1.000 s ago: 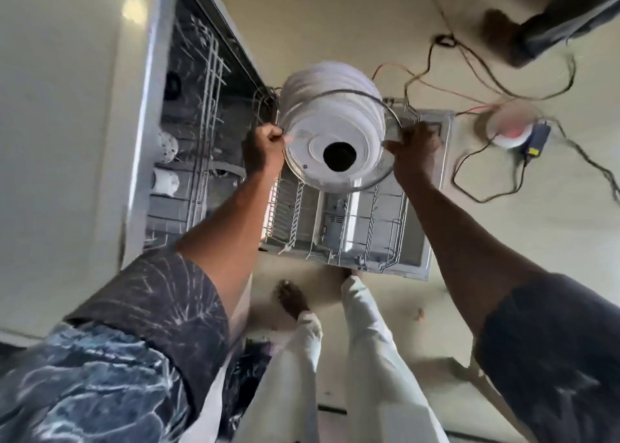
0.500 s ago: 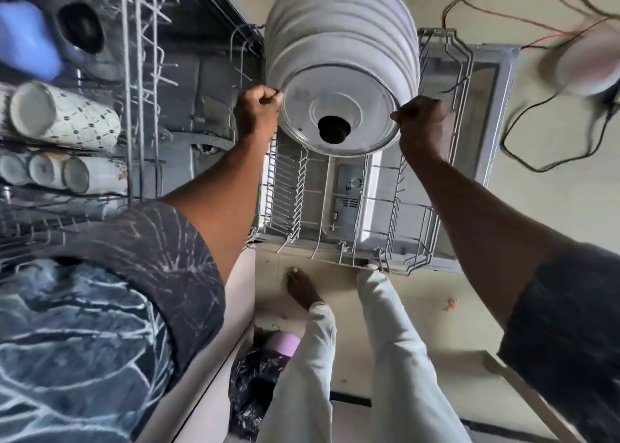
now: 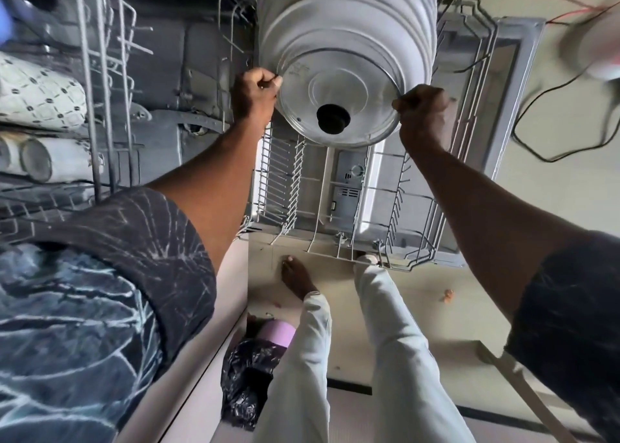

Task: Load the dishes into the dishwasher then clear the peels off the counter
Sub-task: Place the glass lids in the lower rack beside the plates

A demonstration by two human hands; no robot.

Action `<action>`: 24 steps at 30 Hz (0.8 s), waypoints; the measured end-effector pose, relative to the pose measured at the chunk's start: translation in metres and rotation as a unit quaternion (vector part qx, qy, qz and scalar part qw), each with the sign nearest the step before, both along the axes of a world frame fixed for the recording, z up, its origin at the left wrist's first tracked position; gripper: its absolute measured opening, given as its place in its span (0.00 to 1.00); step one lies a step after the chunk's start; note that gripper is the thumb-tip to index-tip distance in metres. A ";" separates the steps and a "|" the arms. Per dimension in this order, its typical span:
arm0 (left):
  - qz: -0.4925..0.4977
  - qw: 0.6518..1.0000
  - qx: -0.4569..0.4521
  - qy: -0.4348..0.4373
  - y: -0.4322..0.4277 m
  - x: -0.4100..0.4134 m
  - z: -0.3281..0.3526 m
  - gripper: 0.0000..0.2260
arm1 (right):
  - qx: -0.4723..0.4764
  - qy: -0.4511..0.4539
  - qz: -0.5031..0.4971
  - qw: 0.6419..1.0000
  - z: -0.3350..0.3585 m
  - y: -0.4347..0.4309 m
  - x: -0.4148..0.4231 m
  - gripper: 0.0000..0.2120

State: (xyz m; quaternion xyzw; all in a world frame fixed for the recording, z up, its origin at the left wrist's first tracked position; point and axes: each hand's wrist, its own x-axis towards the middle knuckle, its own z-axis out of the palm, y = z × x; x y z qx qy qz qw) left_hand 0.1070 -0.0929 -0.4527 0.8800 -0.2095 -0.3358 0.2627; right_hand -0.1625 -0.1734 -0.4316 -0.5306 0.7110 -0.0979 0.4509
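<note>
Together, both hands held a stack of white plates, topped by a glass lid with a black knob, above the pulled-out lower rack of the open dishwasher. The left hand was curled tight, gripping the lid's left rim; the right hand gripped the opposite rim likewise. Patterned mugs lay in the upper rack. A black bag and a small orange scrap lay on the floor.

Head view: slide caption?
Left hand and right hand grip the rim of a lid, in front of plates in the lower rack.
</note>
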 end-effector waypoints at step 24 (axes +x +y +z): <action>-0.134 0.984 0.045 -0.112 0.015 -0.034 -0.013 0.06 | 0.023 0.129 0.068 0.989 -0.024 0.007 -0.019 0.10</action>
